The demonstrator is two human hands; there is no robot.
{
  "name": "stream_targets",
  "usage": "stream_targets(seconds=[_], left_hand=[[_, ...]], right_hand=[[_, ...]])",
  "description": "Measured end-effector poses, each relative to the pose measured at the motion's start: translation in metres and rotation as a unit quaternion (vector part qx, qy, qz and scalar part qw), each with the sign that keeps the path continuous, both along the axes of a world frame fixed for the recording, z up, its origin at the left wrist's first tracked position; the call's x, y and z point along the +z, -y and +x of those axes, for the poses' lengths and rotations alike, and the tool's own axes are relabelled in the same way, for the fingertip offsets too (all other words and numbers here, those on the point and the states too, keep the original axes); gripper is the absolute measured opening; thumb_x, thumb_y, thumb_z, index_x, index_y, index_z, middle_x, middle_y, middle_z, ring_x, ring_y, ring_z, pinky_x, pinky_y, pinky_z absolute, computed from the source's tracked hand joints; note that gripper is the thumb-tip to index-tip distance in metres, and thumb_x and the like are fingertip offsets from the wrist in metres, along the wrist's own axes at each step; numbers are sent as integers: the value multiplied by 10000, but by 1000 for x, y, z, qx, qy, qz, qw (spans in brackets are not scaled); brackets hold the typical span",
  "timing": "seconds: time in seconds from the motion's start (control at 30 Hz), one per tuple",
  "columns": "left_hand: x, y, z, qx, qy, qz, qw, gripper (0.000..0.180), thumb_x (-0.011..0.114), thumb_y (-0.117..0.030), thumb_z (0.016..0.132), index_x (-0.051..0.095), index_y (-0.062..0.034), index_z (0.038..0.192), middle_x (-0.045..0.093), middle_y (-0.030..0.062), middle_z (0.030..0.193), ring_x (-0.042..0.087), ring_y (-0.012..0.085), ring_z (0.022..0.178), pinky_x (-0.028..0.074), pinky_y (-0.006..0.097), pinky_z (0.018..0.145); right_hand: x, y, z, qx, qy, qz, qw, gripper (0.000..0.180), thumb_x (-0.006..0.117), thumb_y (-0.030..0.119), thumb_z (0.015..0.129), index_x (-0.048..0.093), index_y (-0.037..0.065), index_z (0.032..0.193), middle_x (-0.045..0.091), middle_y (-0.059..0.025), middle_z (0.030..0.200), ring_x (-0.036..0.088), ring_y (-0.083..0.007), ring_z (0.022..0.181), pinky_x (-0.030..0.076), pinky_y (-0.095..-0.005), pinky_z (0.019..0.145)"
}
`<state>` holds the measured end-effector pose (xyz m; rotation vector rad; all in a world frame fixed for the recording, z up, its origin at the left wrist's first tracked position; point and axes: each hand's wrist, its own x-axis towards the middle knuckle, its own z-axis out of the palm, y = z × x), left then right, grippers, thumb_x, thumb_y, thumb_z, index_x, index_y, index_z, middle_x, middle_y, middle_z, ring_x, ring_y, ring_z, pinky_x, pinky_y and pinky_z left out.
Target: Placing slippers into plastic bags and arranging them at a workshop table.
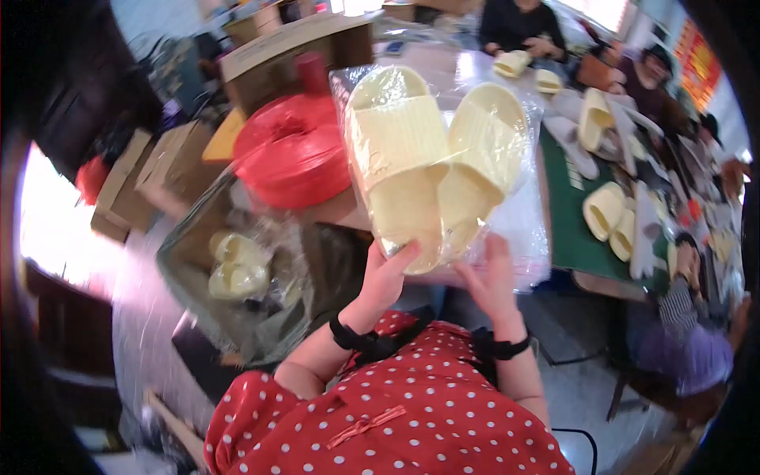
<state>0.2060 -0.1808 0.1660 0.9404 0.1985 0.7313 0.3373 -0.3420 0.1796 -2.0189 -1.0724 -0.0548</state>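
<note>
A pair of pale yellow slippers (400, 138) lies sole to sole at the toes, inside a clear plastic bag (439, 119), raised in front of me. My left hand (383, 277) grips the bag's lower edge, thumb on top over a slipper's end. Close by the lower right of the bag is my right hand (495, 281), thumb and fingers spread apart; whether it touches the plastic is hard to see. Under the packed slippers, a pile of flat clear bags (526, 245) rests on the table edge.
Left of the bag sits a large roll of red plastic twine (289, 158) before a cardboard box (340, 47). Below it, a lined bin (190, 261) holds bagged slippers (237, 265). More slippers (609, 210) lie on the green mat (566, 229), with other people around the table.
</note>
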Motion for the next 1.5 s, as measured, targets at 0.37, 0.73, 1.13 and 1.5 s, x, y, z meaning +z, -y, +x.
stream_targets(seconds=[0.37, 0.73, 1.13, 1.5], left_hand=[[25, -171, -242, 510, -249, 296, 768, 557, 654, -44, 924, 397, 26, 1414, 560, 137, 1327, 564, 219, 1145, 450, 350, 1005], [-92, -186, -258, 92, -592, 252, 760, 790, 726, -82, 748, 386, -83, 1461, 636, 191, 1245, 635, 323, 1132, 524, 425, 913], [-129, -255, -267, -10, -690, 285, 666, 592, 795, -160, 737, 592, -80, 1288, 698, 103, 1113, 666, 217, 1015, 536, 345, 835], [-56, -224, -220, -112, -655, -19, 748, 378, 762, -397, 880, 694, -66, 1048, 572, -2, 721, 554, 141, 578, 431, 308, 508]], right_hand=[[-40, 14, 38, -78, 117, -32, 990, 586, 762, 284, 837, 571, 24, 1327, 538, -197, 1365, 453, -404, 1312, 344, -502, 1105], [-49, 9, 37, -81, 143, -14, 986, 512, 755, 304, 840, 614, 37, 1253, 546, -165, 1347, 475, -381, 1284, 367, -502, 1066], [-6, -31, -17, -32, 156, 110, 981, 435, 751, 184, 841, 607, 11, 1213, 572, -179, 1328, 520, -400, 1264, 430, -495, 1050], [-158, -222, -129, 268, -388, -373, 799, 573, 771, 358, 811, 653, -139, 1070, 727, -196, 906, 703, -319, 827, 563, -380, 580]])
